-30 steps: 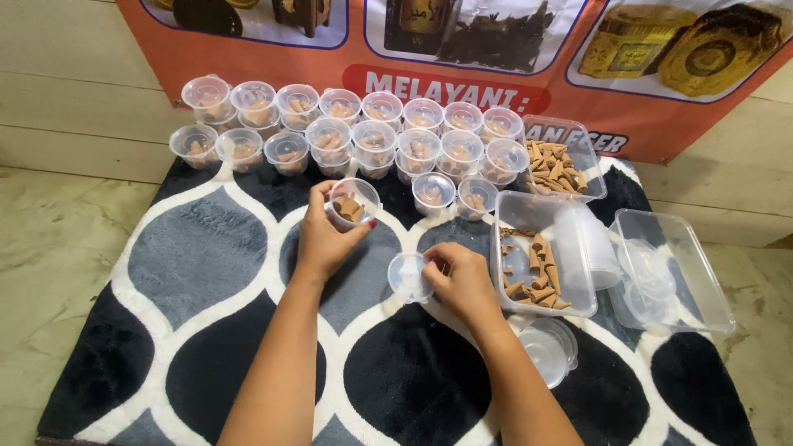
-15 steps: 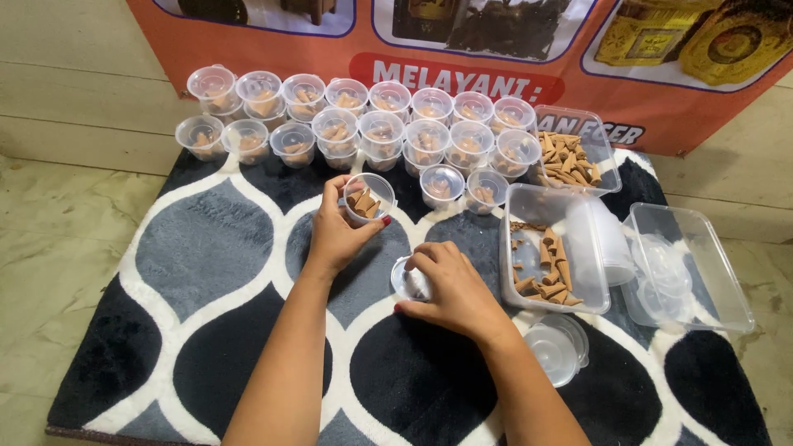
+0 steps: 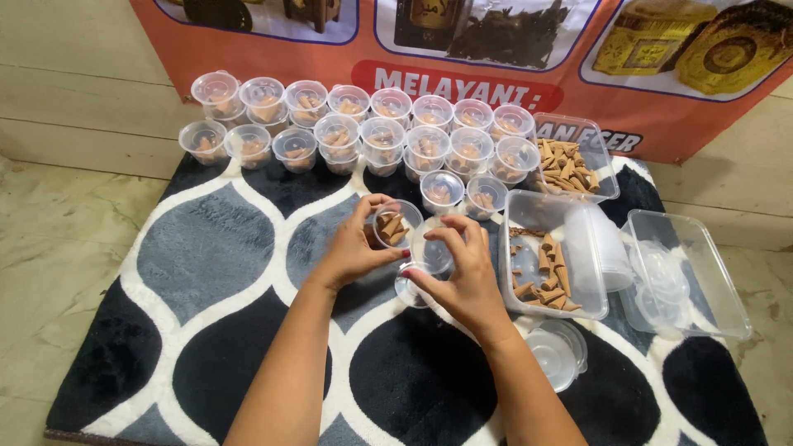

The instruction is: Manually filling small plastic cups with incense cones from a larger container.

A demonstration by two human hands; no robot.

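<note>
Capping step, I reckon: left hand (image 3: 351, 252) fingers curled around the small clear cup (image 3: 395, 227) of brown cones, held above the rug (image 3: 206, 248). Right hand (image 3: 467, 277) pinches the clear lid (image 3: 429, 256) just beside it; next, seat it squarely on the rim.

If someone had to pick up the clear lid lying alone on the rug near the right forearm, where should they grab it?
By its rim, from above. The round clear lid lies flat and low on the rug, so only opposite edges offer purchase, probably with fingertips.
</note>
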